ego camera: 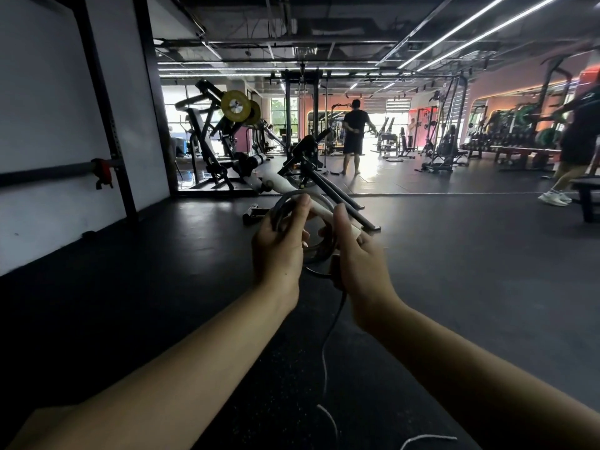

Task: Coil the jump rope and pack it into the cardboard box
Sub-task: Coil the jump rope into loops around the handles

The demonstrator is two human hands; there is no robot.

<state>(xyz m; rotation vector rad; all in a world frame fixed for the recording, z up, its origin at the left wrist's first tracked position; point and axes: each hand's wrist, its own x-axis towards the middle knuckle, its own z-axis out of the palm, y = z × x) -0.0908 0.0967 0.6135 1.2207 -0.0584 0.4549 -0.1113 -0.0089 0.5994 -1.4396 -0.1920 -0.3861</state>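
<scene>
Coiling: jump rope (319, 251) held at chest height above the floor (454, 271), loops gathered between both hands.
Handling: judged light, limp cord; springy loops likely to slip open; best pinched where turns cross.
Axis: white handle (319, 211) points up-left, away from the person; loose tail hangs down to the floor.
Left hand (279, 245): fingers curled round the loops.
Right hand (360, 251): fingers closed on coil and handle.
Cardboard box: not in view.
Surroundings: gym machine (224, 141) well beyond.
</scene>
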